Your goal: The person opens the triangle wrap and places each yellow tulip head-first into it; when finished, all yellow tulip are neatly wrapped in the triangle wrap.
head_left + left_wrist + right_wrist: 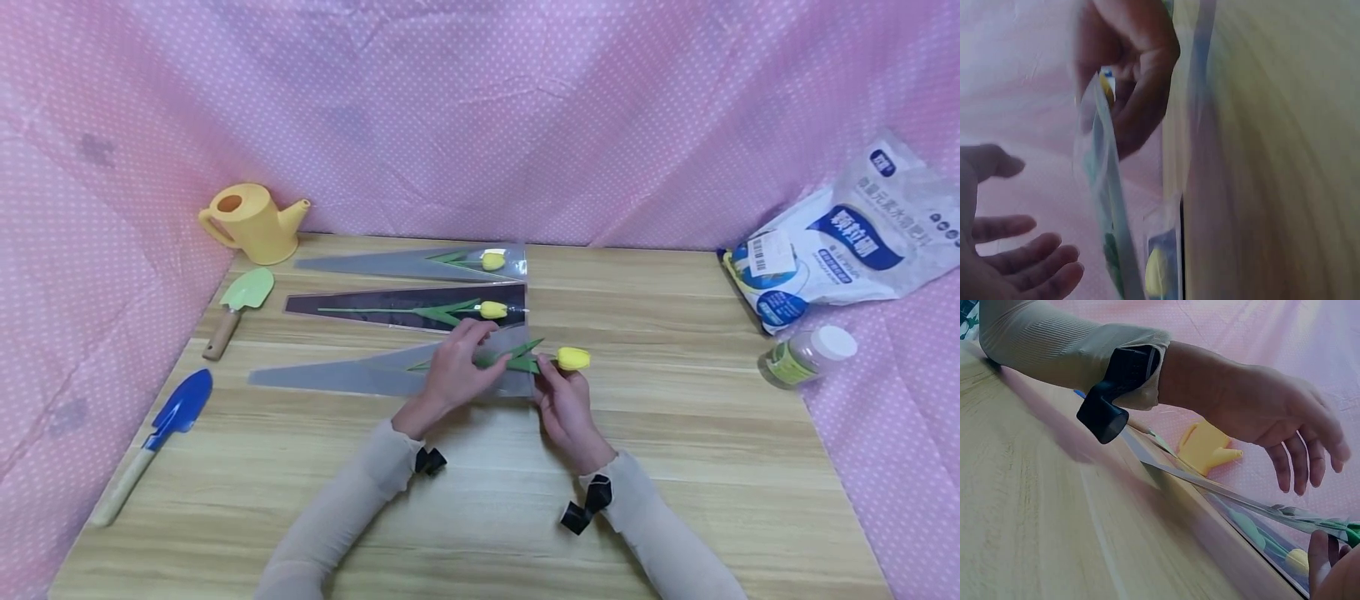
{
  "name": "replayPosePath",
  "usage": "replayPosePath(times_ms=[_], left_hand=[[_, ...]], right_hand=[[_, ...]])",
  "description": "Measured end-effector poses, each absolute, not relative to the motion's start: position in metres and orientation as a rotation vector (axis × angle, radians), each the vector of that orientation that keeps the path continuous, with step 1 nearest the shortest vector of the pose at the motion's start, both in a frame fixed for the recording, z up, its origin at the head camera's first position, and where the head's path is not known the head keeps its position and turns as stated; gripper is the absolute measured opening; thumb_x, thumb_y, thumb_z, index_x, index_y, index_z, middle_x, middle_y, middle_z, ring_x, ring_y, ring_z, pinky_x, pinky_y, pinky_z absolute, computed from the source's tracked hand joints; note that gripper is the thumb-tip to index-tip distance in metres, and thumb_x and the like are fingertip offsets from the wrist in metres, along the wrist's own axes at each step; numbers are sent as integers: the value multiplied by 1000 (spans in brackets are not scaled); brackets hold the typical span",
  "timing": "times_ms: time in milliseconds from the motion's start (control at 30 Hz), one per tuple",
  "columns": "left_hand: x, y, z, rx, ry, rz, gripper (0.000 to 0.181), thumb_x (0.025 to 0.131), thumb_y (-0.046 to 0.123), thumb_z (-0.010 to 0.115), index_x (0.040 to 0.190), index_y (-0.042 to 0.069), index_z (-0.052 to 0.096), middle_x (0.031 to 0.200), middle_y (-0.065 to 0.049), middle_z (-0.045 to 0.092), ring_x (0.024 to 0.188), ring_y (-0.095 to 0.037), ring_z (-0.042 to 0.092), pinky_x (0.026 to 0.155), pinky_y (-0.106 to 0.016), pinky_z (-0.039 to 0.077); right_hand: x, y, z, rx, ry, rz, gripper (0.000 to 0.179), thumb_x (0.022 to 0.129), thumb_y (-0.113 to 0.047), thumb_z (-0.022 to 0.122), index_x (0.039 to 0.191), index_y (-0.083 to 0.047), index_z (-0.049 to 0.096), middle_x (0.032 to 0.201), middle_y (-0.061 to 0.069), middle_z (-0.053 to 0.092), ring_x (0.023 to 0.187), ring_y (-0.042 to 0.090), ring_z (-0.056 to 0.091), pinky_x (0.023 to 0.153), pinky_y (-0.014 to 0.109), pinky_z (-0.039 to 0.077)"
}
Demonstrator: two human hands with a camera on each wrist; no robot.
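A yellow artificial tulip (573, 358) lies partly inside the nearest translucent flower sleeve (352, 372), its bloom sticking out past the wide mouth on the right. My right hand (566, 408) pinches the sleeve's mouth and the tulip just below the bloom. In both wrist views this end of the sleeve is raised from the table. Over the leaves hovers my left hand (456, 367), fingers loose and apart from the sleeve in the left wrist view. Behind it lie a dark-backed sleeve (360, 301) and a clear one (375, 262), each with a yellow tulip inside.
At the left are a yellow watering can (258, 225), a green trowel (243, 296) and a blue trowel (176, 412). On the right, a white-and-blue bag (847, 242) leans against pink dotted cloth (480, 125), with a white-capped jar (802, 358) near the wooden table's (675, 467) edge.
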State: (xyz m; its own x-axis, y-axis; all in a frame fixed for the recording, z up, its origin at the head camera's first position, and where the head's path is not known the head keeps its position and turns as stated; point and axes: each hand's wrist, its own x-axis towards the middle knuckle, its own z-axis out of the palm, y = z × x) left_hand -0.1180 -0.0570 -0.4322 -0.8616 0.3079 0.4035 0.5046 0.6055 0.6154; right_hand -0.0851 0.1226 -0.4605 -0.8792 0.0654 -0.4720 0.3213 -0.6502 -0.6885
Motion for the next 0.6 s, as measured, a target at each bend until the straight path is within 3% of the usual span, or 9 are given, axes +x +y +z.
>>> replayPosePath(times_ms=[133, 267, 433, 600], left_hand=[[-122, -71, -432, -757, -2663, -1030, 68, 79, 34, 82, 135, 5, 57, 128, -15, 59, 112, -30, 61, 95, -45, 56], [-124, -86, -434, -813, -2781, -915, 87, 76, 43, 84, 146, 8, 47, 143, -18, 50, 133, -35, 49, 112, -53, 43], [-126, -105, -438, -830, -2965, -818, 104, 73, 53, 84, 155, 12, 35, 154, -18, 38, 147, -37, 34, 122, -58, 28], [-129, -122, -443, -836, -3031, -729, 110, 70, 51, 87, 156, 11, 31, 155, -15, 37, 146, -36, 34, 122, -57, 27]], right_hand=[[-85, 124, -460, 695, 1211, -2654, 15, 101, -15, 56, 113, -10, 50, 105, -2, 67, 93, 4, 67, 83, 17, 57], [-86, 124, -459, 682, 1210, -2667, 13, 102, -15, 55, 113, -10, 50, 104, -3, 69, 94, 4, 67, 83, 18, 58], [-86, 127, -458, 689, 1190, -2665, 12, 103, -15, 54, 113, -12, 50, 106, -3, 70, 98, 6, 69, 90, 22, 58], [-86, 129, -457, 709, 1181, -2668, 13, 102, -16, 56, 112, -12, 50, 104, -4, 71, 96, 5, 69, 85, 20, 58]])
